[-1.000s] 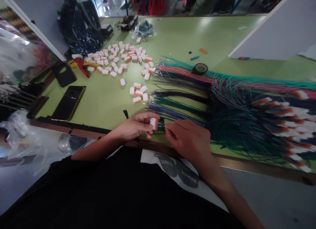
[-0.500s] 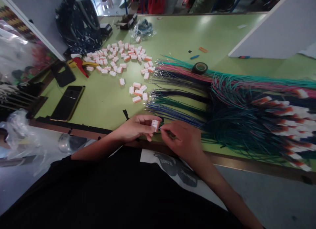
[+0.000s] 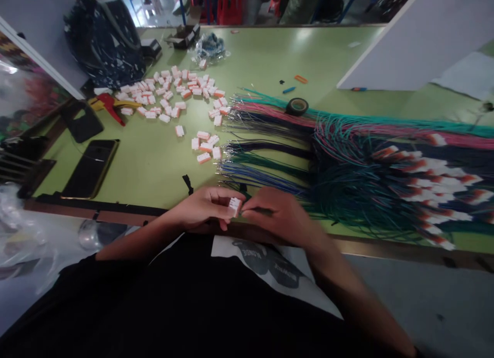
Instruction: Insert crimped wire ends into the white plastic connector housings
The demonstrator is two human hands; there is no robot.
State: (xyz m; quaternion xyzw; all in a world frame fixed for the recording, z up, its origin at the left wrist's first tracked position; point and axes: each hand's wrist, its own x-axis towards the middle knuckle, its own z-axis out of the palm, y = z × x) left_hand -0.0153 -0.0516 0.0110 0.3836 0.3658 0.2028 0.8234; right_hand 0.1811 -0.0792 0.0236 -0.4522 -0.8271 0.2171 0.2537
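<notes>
Between the thumb and fingers of my left hand (image 3: 206, 210) is a white and orange connector housing (image 3: 234, 206), its slotted side facing up. My right hand (image 3: 280, 214) is closed in a pinch right beside the housing's right side. It appears to grip a thin wire, mostly hidden by the fingers. Just beyond both hands, rows of blue wires (image 3: 262, 174), green wires (image 3: 270, 162) and black wires (image 3: 274, 147) lie with bare metal terminals pointing left. Many loose connector housings (image 3: 196, 90) are scattered over the table's left half.
Wired connectors (image 3: 432, 193) are piled at the right on a tangle of wires. A roll of black tape (image 3: 297, 106) rests on the teal and pink wires. At left are a phone (image 3: 90, 168), a phone case (image 3: 82, 122) and red-yellow pliers (image 3: 111, 108). A white partition (image 3: 386, 54) stands behind.
The view has shifted, so the table's things appear farther left. My hands stay close together at the connector housing, with the right fingers still pinched beside it.
</notes>
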